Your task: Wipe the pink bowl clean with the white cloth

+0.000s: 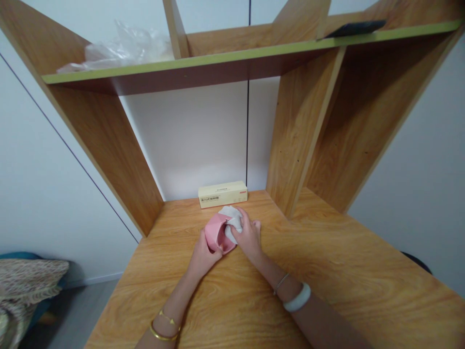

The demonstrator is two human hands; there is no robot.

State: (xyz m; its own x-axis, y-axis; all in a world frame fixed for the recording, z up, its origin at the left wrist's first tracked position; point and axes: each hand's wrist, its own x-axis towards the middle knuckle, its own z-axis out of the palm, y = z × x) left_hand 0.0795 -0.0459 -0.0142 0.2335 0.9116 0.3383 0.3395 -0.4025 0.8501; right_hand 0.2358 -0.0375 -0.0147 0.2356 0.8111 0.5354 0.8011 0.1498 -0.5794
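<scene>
A small pink bowl (215, 231) is tipped on its side over the wooden desk (345, 271). My left hand (202, 255) grips its lower rim with curled fingers. My right hand (248, 236) is closed around a crumpled white cloth or tissue (232, 220) and presses it into the bowl's opening. Both hands are near the middle of the desk, just in front of a pale yellow box (223, 194).
The pale yellow box lies against the white back wall. Wooden side panels stand left and right, with a divider (301, 131) right of the box. A shelf above holds a crumpled plastic bag (127, 46) and a dark flat object (354, 28). Patterned fabric (25, 286) lies at lower left.
</scene>
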